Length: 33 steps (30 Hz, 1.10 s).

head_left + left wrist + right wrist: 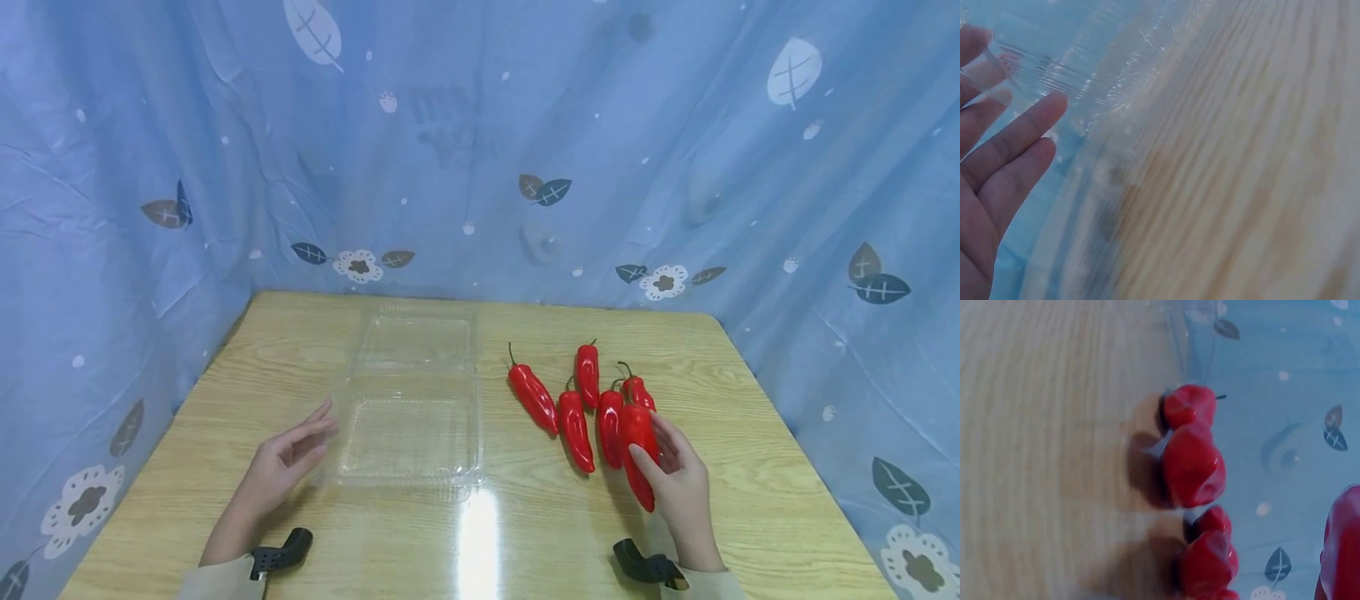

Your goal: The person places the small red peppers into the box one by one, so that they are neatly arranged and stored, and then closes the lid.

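Observation:
My right hand [684, 485] holds a long red chili pepper [636, 442] between thumb and fingers, at the right end of a group of red peppers. Part of the held pepper [1342, 550] shows at the right edge of the right wrist view. Several more glossy red peppers [576, 429] with thin dark stems lie on the table to its left. My left hand [283, 468] is beside the left edge of a clear plastic container [405, 437], its fingers loosely extended. In the left wrist view, some fingertips [1050, 111] overlap the container's edge.
The container lies opened out flat, with two shallow halves, one behind the other, on the wood-grain table [540, 525]. A blue curtain [465, 150] with leaf and flower prints surrounds the table's back and sides. Bright light reflects off the table's front middle.

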Each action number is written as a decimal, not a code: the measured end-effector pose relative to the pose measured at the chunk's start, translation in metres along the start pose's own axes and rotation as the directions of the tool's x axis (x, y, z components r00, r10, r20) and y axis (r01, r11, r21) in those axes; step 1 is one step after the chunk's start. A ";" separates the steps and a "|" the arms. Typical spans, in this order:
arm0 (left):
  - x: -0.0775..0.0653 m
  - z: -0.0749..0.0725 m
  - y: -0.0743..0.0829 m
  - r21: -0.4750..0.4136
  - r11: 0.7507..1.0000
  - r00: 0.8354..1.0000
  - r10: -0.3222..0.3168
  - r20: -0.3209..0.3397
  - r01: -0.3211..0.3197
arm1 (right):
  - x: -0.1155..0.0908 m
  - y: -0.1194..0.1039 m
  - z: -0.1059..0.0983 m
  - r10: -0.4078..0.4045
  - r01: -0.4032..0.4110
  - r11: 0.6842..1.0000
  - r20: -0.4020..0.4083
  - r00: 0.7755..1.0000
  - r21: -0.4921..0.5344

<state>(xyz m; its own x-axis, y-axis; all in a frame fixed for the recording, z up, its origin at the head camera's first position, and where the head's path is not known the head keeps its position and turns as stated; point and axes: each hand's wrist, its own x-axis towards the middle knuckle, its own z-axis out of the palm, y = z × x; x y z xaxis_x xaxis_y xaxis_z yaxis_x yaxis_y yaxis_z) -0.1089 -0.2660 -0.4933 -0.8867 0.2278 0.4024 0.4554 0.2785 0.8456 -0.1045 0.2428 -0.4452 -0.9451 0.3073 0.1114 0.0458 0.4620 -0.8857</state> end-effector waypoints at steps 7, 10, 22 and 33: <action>-0.001 0.001 0.000 0.025 0.998 0.999 -0.053 -0.009 0.053 | 0.002 -0.010 0.008 -0.077 0.073 0.996 0.077 0.994 0.052; -0.001 0.001 0.002 0.025 0.998 0.998 -0.060 -0.007 0.060 | 0.003 -0.015 0.013 -0.102 0.093 0.992 0.109 0.989 0.085; 0.002 0.001 0.007 0.051 0.998 0.999 -0.040 -0.016 0.040 | 0.015 -0.033 0.045 -0.203 0.166 0.969 0.212 0.956 0.182; 0.001 0.001 0.003 0.066 0.995 0.997 -0.077 -0.020 0.078 | 0.019 -0.055 0.069 -0.269 0.198 0.949 0.296 0.917 0.247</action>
<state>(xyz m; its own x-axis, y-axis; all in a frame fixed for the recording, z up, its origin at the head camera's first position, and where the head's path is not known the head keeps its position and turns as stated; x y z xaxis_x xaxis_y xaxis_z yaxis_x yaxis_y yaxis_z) -0.1082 -0.2645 -0.4905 -0.9206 0.1868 0.3430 0.3888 0.3563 0.8496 -0.1468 0.1657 -0.4253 -0.9743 -0.0884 0.2070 -0.2241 0.2938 -0.9292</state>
